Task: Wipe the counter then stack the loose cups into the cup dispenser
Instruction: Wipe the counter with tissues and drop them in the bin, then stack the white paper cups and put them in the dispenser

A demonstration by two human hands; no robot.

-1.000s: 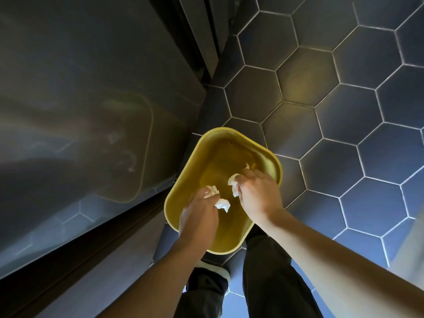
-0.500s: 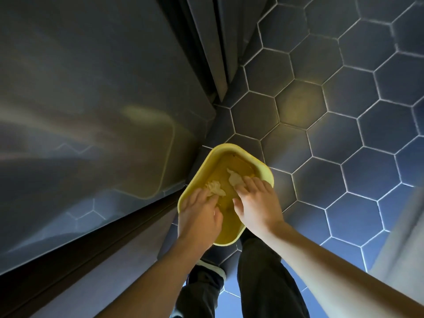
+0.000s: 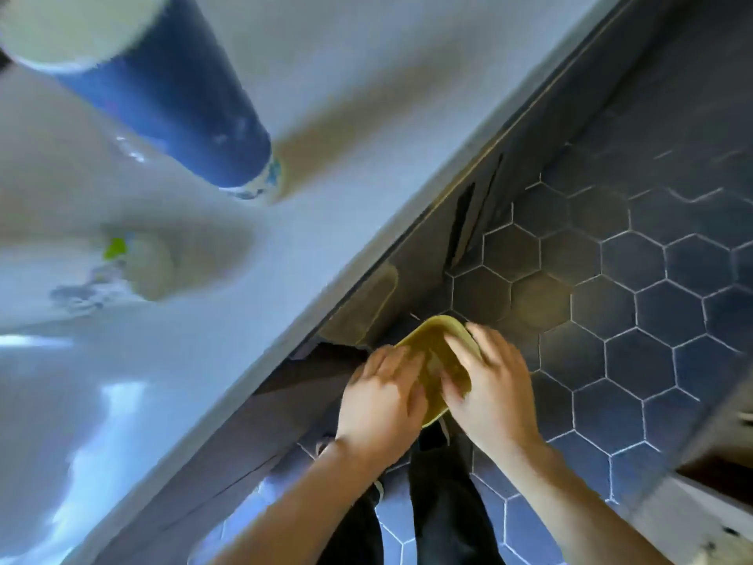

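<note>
I see both hands held low over a yellow bin (image 3: 428, 340) that stands on the dark hexagon-tiled floor (image 3: 635, 287). My left hand (image 3: 383, 395) lies flat with fingers spread over the near left rim of the bin, and my right hand (image 3: 495, 385) lies just beside it, fingers stretched forward across the bin's right side. Both hands look loosened and hold nothing I can make out, though the motion blur keeps me from telling whether the fingertips press on the rim or only hover above it. Up and to the left of the left hand runs the edge of the white counter (image 3: 326, 222). Well beyond that hand, on the counter, stands a tall dark blue cup (image 3: 171, 87) with a pale inside, seen from above and much smeared. Nearer the left hand, a paler cup-like shape (image 3: 142, 267) with a green mark is too blurred to name. Below the wrists I see dark trousers (image 3: 444, 503).
</note>
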